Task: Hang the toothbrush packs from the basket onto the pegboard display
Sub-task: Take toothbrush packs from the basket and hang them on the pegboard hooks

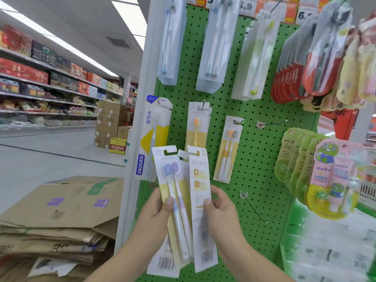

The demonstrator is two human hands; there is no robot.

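Several toothbrush packs are held fanned out in front of a green pegboard [264, 159]. The front pack [173, 200], showing two brushes with purple heads on a yellow and white card, is gripped by the left hand [156, 212], the thumb pressed on its face and the fingers curled behind. A second pack [201, 210], turned to show its printed back and a barcode near the bottom, is pinched by the right hand [221, 212]; its small print cannot be read. More packs lie behind these two, partly hidden.

On the pegboard, just above the hands, a yellow pack with one orange-headed brush [197, 125] hangs from a hook, and a twin pack [227, 149] hangs to its right. A bare hook [272, 123] juts out further right. At the left edge a tall box [152, 139] is marked "FROG" with Chinese characters. Red packs [291, 78] at the upper right bear the name "Colgate". Price tags [246, 6] along the top show "5.9" and "6."; the rest is cut off. Flattened cardboard [57, 210] is stacked at the lower left.
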